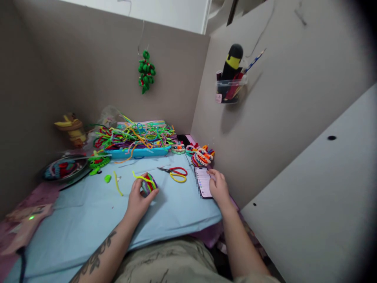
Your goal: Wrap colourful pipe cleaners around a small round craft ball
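"The left fingers (152,195) are bent round a ball (149,184), nearly closed, with the thumb in front."

"What does the ball look like?"

"It has stripes, red, green and purple. A thin yellow strip (139,176) lies across its top and pokes out to the left."

"Is it sitting on the blue desk (97,224)?"

"It's over the middle of it, but I can't tell if it touches."

"And the right fingers (212,172)?"

"They're a bit bent, at the right side of a phone (202,181), and one is over the lit screen. I can't tell if they grip it."

"What's between the two hands?"

"Scissors (171,172), lying flat. One handle is red, one is yellow, and the tips point left."

"And left of the ball?"

"A yellow stick (118,184) and a small green bit (107,179). Behind them is a blue tray (141,153) with a big messy heap of fuzzy sticks (135,133)."

"Any toys?"

"A green one (98,161) left of the tray, and an orange one (202,156) just behind the phone."
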Motion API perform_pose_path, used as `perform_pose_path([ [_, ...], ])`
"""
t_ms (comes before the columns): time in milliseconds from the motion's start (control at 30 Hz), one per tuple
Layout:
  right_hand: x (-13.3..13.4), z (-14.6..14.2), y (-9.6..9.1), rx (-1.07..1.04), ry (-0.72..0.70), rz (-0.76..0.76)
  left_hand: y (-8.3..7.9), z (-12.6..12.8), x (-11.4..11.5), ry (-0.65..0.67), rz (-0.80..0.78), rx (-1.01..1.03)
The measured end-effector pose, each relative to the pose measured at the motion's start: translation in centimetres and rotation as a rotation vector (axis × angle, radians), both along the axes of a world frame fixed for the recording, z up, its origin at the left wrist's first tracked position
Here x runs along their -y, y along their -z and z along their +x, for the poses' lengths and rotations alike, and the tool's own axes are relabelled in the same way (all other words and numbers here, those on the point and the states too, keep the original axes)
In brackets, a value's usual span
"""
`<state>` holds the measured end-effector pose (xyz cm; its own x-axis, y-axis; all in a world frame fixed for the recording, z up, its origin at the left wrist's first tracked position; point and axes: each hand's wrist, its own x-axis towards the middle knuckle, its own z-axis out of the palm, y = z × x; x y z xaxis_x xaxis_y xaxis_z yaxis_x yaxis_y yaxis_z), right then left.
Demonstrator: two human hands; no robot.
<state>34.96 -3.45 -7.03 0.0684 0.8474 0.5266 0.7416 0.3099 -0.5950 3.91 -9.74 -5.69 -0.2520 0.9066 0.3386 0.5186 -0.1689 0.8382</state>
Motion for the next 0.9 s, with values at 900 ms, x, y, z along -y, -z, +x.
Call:
perform_pose_path([
  [900,3.1,-13.3,-3.4,-0.146,-0.402,0.022,0.1,-0.3,-0.2,-0.022,-0.021,0.036],
])
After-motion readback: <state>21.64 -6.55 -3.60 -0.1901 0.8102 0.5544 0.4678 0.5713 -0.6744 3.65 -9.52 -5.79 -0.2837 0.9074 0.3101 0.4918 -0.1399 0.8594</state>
